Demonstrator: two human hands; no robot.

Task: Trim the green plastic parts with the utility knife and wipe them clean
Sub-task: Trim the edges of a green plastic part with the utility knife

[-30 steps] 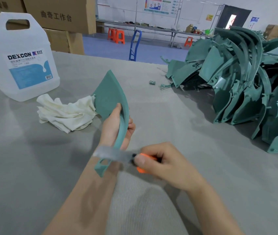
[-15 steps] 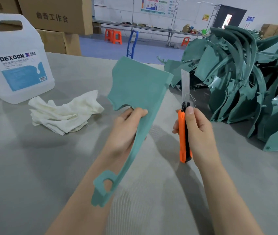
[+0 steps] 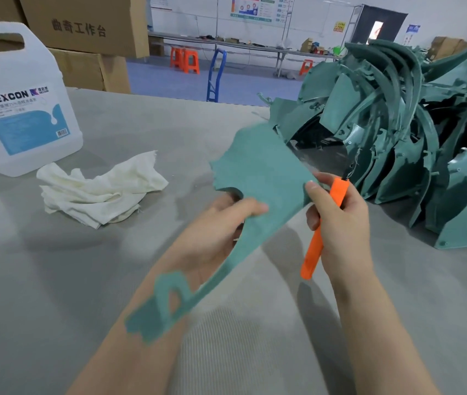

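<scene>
Your left hand (image 3: pixel 220 226) made a grip that pinched the green plastic part (image 3: pixel 263 169) at its narrow waist, thumb on top; your right hand (image 3: pixel 337 223) had its grip curled round the orange utility knife (image 3: pixel 316 240), thumb against the part's right edge, so it was the nearer to the cut; the blade was too blurred to place; the part's long axis ran from the broad far end down along your left forearm; the pile of green parts (image 3: pixel 397 138) crowded the right; open worktop (image 3: pixel 55 280) lay left, toward the cloth (image 3: pixel 98 189).
</scene>
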